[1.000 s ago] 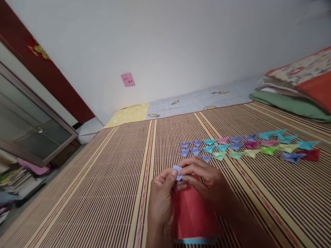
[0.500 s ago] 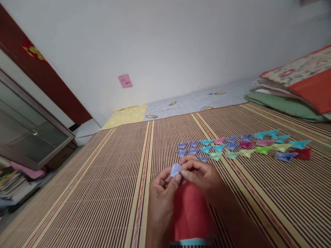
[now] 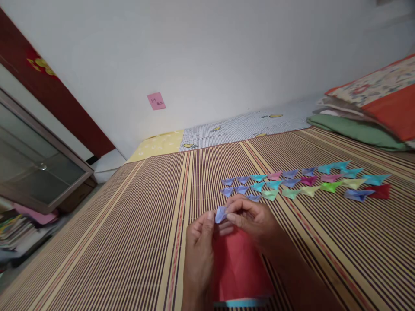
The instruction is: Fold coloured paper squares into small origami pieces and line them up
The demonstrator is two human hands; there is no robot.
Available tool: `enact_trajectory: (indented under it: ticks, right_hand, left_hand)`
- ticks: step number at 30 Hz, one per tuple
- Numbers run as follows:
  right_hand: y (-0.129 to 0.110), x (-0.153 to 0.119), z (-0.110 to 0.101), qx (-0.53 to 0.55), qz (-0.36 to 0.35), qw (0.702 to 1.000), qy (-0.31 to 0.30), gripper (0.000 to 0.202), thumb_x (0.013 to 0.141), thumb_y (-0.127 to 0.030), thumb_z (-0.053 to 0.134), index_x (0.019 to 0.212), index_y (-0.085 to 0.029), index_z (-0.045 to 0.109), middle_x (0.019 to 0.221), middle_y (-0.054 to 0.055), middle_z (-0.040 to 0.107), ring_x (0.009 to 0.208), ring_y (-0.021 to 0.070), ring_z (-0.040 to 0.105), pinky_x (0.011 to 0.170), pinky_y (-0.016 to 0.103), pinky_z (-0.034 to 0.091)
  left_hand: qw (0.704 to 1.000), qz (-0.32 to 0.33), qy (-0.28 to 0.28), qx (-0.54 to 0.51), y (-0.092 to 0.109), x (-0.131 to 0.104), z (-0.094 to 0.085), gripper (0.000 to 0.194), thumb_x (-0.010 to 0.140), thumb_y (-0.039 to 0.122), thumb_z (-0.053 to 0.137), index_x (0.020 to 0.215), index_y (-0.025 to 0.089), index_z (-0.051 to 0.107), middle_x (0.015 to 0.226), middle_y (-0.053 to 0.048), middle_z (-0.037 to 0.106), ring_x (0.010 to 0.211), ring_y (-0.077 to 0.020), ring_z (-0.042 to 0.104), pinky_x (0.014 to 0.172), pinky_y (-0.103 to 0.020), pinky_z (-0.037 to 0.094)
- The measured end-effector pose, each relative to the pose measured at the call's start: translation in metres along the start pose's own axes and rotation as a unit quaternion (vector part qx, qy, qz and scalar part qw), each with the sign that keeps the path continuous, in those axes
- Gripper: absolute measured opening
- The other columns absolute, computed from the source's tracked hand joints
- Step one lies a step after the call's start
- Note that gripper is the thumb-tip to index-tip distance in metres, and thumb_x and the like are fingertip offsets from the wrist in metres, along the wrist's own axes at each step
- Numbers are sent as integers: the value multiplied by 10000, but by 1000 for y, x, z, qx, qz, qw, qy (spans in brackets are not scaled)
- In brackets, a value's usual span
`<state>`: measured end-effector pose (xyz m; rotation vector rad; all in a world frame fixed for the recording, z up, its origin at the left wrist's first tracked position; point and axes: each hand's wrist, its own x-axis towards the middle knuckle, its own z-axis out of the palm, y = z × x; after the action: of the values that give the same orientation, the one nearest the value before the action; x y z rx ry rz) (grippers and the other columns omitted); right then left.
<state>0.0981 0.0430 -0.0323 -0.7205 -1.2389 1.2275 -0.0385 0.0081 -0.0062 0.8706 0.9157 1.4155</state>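
Observation:
A small light-blue folded paper is held up between my two hands, above a red sheet of paper. My right hand pinches its right side between thumb and fingers. At its left edge, the thumb and fingers of my left hand are pressed together; how much paper they grip is partly hidden. Just beyond my hands, several small folded paper pieces in blue, turquoise, pink, green, yellow and red stand in rows.
A striped mat spreads beneath everything. At the far right lie stacked bedding and a floral-and-orange cushion. A pink note is on the wall behind. On the left are a glass-fronted cabinet and a pile of books.
The blue paper has turned and now shows a narrower, creased face. My left thumb has drawn back left from its front. My right hand keeps its pinch with little movement.

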Motion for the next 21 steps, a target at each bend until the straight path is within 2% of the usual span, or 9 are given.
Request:
enact_trajectory:
  ticks: [4,10,13,17,21]
  right_hand:
    - [-1,0,-3,-23,-11,1000,-11,55,806,-176,716,773,-212,741,953,33,636,931,185,612,846,328,504]
    - [-1,0,0,-35,-33,999,-6,68,820,-183,718,757,-206,731,885,30,643,879,188,615,824,331,495]
    - [-1,0,2,-41,-40,998,0,49,825,-188,715,781,-206,728,879,29,646,867,190,621,805,329,501]
    - [-3,-2,8,-24,-22,999,24,37,823,-199,705,787,-204,699,878,27,634,840,183,618,764,320,526]
    - [-5,-4,16,19,20,999,37,89,831,-246,716,784,-205,652,894,25,612,799,173,609,659,294,563]
  left_hand:
    - [999,-28,1,-46,-3,2,-1,277,783,392,867,835,126,811,796,-91,795,742,-219,764,749,-339,632]
    - [999,-38,-6,-16,-1,3,-5,283,781,380,871,838,109,812,786,-96,793,742,-210,764,739,-311,636]
    - [999,-31,10,2,1,3,-3,307,748,407,889,799,114,810,745,-85,785,704,-207,758,696,-297,636]
    - [999,-12,32,34,2,3,0,306,735,415,888,784,124,808,716,-70,779,664,-208,748,664,-310,636]
    - [997,17,35,64,2,1,-1,240,798,376,840,833,139,819,767,-67,795,725,-206,754,731,-321,632]
